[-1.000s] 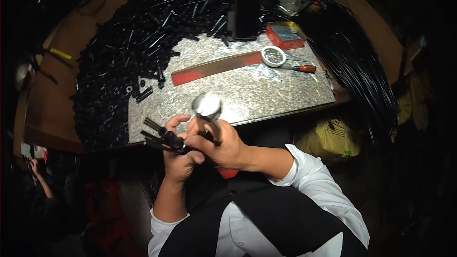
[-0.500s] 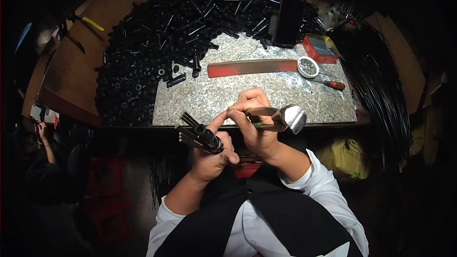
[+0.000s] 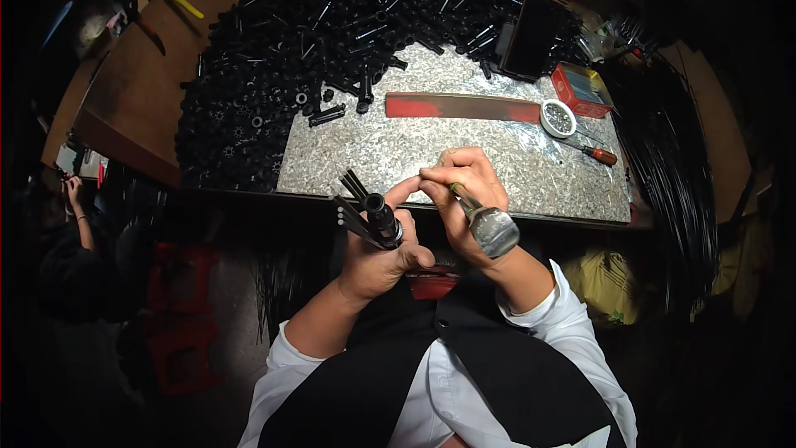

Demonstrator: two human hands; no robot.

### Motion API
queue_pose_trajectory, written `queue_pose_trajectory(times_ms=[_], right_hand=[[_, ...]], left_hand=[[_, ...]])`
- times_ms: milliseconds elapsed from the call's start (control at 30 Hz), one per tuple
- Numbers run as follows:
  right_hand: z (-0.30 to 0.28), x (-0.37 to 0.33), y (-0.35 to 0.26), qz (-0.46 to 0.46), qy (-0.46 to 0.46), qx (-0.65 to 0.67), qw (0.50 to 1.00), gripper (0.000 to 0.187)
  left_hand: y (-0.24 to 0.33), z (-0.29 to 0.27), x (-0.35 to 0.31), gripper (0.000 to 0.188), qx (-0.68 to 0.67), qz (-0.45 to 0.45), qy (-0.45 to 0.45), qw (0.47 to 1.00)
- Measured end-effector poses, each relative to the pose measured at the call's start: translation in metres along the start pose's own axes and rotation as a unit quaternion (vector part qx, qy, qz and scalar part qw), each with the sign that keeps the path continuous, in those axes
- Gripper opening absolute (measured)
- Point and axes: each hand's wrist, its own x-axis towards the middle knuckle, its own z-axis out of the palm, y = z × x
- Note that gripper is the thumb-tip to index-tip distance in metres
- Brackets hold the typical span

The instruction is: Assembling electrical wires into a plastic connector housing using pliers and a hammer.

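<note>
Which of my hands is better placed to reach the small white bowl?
Probably your right hand: it's nearer the white bowl, though it grips a metal-headed tool. The left hand is farther away and holds black rods.

The near tube and sticks are black. The metal tool is silvery grey. The stone slab has grey and white speckles. The bar is red and brown. The far pile is black. On the right, the bowl is white and the screwdriver handle is orange-red.
</note>
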Motion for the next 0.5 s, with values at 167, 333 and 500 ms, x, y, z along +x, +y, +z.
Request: queue_pose_trajectory(times_ms=[167, 333, 500], right_hand=[[-0.0018, 0.0013, -0.0029, 0.007, -0.008, -0.003, 1.000, 0.018], [-0.0032, 0.0005, -0.0033, 0.007, -0.016, -0.011, 1.000, 0.019], [-0.0031, 0.0003, -0.0032, 0.002, 0.024, -0.010, 1.000, 0.018]], left_hand=[[-0.0104, -0.0014, -0.0016, 0.086, 0.021, 0.022, 0.010, 1.000], [-0.0064, -0.0010, -0.0019, 0.084, 0.038, 0.009, 0.010, 0.999], [-0.0026, -0.0039, 0.0006, 0.081, 0.092, 0.036, -0.013, 0.995]])
